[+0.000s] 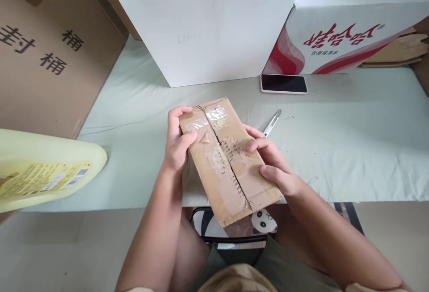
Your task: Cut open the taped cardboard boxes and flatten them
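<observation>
Between my two hands is a small brown cardboard box [214,180], tilted over the front edge of the cloth-covered surface. Its top has a seam down the middle, torn paper patches and scraps of clear tape. My left hand [179,140] grips the box's upper left edge, thumb on top. On the opposite side, my right hand [273,162] is closed round the right edge with thumb and fingers on the face. Just beyond the right fingers lies a slim white utility knife [272,123]. The underside of the box is hidden.
A phone [283,84] lies before a white box [211,37] and a red-and-white carton [342,32]. A big brown carton [50,68] and a yellow bottle [50,167] stand at left. Pale green cloth [362,140] covers the surface. Below is a panda-print item [263,221].
</observation>
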`<state>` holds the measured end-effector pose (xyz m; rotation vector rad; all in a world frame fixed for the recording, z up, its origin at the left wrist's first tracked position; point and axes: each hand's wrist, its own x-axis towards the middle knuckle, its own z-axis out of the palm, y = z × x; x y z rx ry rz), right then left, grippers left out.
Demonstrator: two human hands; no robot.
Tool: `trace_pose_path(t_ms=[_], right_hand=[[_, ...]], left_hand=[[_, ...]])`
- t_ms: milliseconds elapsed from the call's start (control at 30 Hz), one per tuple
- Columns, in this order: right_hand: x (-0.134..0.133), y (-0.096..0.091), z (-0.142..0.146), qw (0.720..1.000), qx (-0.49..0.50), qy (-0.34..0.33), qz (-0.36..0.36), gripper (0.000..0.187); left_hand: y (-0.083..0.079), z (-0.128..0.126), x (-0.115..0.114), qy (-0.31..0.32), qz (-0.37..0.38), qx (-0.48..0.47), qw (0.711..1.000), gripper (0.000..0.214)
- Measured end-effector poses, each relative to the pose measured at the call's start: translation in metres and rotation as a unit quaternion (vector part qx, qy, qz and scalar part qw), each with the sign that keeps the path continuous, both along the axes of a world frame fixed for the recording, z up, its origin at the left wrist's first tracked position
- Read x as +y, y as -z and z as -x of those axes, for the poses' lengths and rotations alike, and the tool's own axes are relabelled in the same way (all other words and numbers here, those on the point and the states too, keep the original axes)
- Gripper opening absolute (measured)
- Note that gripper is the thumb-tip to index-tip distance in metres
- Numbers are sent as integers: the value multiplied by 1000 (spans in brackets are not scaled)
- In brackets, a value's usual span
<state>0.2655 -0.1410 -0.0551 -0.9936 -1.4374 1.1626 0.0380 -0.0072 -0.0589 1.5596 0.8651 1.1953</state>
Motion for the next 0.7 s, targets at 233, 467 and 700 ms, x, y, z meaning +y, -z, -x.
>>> trace_pose_path(t_ms=[233, 467, 700], right_hand=[[14, 13, -14, 929, -248, 256, 94, 52], [24, 9, -26, 785, -526, 229, 231, 35], [32, 18, -35, 889, -304, 330, 95, 26]], left_hand=[[1, 3, 3, -10, -11, 31, 999, 42], [5, 2, 1, 21, -19, -6, 1000, 40], [12, 2, 5, 37, -46, -19, 998, 39]])
